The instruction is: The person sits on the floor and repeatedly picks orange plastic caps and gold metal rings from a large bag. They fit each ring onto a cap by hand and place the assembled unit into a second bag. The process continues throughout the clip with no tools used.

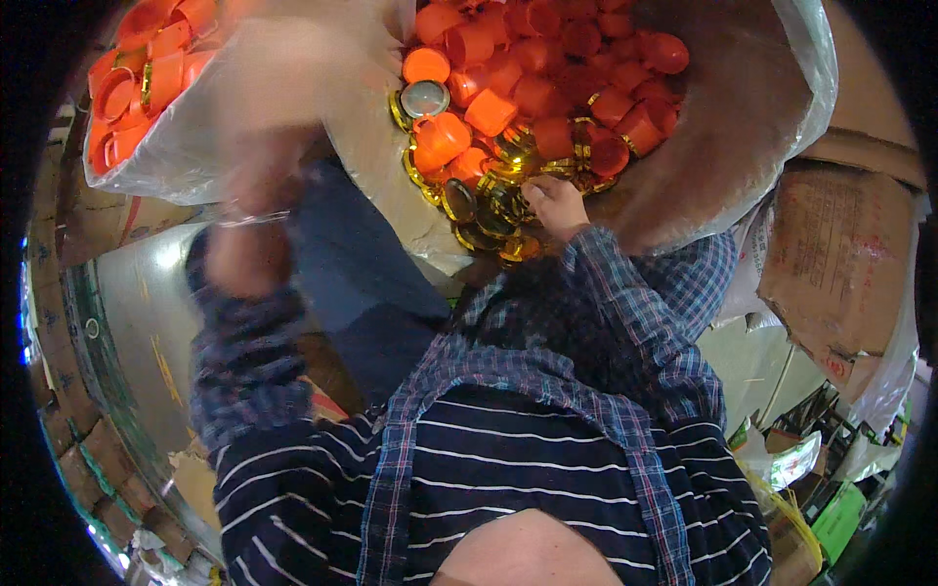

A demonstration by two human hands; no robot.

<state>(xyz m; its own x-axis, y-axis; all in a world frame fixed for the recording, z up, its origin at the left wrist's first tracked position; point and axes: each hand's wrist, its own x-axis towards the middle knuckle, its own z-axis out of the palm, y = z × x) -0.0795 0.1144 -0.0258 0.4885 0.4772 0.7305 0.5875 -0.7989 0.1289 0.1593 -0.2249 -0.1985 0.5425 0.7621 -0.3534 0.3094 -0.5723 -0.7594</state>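
My right hand [555, 203] reaches into a heap of orange plastic caps [532, 73] and gold metal rings [496, 200] that lie in a clear plastic bag [811, 88]. Its fingers curl down among the gold rings; whether they grip one is hidden. My left hand [259, 156] is raised at the left and badly blurred, with a thin bracelet at the wrist. It is near a second clear bag of orange caps [147, 68]. Whether the left hand holds anything cannot be made out. Both arms wear plaid sleeves.
A silver-topped cap [425, 98] lies among the orange ones. Brown cardboard boxes [840, 264] stand at the right, with green packets [840, 518] on the floor below. More cardboard [88, 215] and a curved metal surface [127, 313] are at the left.
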